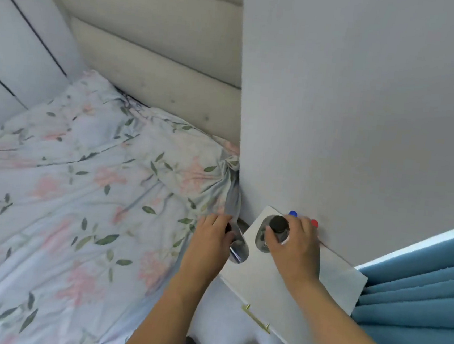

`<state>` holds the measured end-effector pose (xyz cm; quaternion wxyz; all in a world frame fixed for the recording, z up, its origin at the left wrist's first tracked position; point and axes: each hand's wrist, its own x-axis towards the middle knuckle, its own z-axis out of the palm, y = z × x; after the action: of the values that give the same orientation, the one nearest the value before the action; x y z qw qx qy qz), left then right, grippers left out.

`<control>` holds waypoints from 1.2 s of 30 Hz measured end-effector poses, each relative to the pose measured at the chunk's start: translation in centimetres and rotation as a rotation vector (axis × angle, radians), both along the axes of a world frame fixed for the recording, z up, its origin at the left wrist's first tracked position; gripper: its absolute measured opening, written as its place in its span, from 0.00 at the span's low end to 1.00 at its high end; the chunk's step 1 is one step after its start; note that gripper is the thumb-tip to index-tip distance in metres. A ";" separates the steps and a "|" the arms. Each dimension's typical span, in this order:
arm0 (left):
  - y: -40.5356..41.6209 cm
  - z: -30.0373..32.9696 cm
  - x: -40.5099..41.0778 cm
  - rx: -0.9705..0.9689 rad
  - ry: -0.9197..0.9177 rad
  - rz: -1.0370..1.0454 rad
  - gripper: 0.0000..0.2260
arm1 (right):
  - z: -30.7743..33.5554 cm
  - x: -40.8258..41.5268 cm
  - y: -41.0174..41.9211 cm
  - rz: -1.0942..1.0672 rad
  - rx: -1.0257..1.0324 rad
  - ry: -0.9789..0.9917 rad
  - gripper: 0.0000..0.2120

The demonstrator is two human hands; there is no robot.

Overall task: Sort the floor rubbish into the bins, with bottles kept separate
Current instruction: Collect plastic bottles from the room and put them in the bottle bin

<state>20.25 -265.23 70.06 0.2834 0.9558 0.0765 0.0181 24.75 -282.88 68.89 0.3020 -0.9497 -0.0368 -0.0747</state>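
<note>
Clear bottle (275, 233), dark cap, gripped by right hand (293, 245); left hand (211, 237) grips seemingly another bottle (237, 249).

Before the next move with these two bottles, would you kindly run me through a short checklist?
1. Right hand grips the dark-capped bottle near its top: ok.
2. Left hand grips the second bottle: ok, though its cap is hidden.
3. White cabinet top has bare room for setting bottles down: ok.
4. Blue cap and red cap behind the right hand clear of knocks: cannot tell.
5. Bins in sight: not ok.
</note>
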 end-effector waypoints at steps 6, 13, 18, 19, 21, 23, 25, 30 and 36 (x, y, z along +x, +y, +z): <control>10.7 5.2 -7.3 0.054 -0.128 0.275 0.17 | 4.8 -2.6 12.8 0.302 0.112 -0.099 0.15; 22.5 10.9 -20.0 0.080 -0.236 0.555 0.18 | 10.0 -11.0 28.4 0.615 0.334 -0.127 0.14; 29.8 14.1 -32.0 0.142 -0.302 0.774 0.18 | 12.7 -20.2 38.7 0.820 0.466 -0.050 0.10; 30.9 14.6 -34.6 0.163 -0.319 0.823 0.17 | 12.9 -22.2 40.6 0.868 0.488 -0.034 0.10; 32.7 15.5 -40.1 0.197 -0.351 0.932 0.17 | 13.4 -26.7 44.3 0.966 0.541 0.005 0.11; 34.1 16.3 -45.5 0.230 -0.379 1.037 0.18 | 13.9 -31.5 47.6 1.064 0.590 0.047 0.11; 35.1 17.1 -50.8 0.261 -0.395 1.138 0.18 | 14.5 -36.5 50.5 1.176 0.615 0.067 0.11; 35.2 18.8 -63.2 0.338 -0.444 1.420 0.19 | 16.2 -49.0 55.9 1.445 0.678 0.183 0.11; 33.4 19.8 -75.4 0.437 -0.488 1.758 0.17 | 17.7 -63.6 59.5 1.744 0.746 0.334 0.07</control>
<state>-55.15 -231.86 89.83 -0.0098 0.5567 0.7047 0.4397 -38.84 -223.41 86.55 0.5351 -0.4297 -0.6601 0.3053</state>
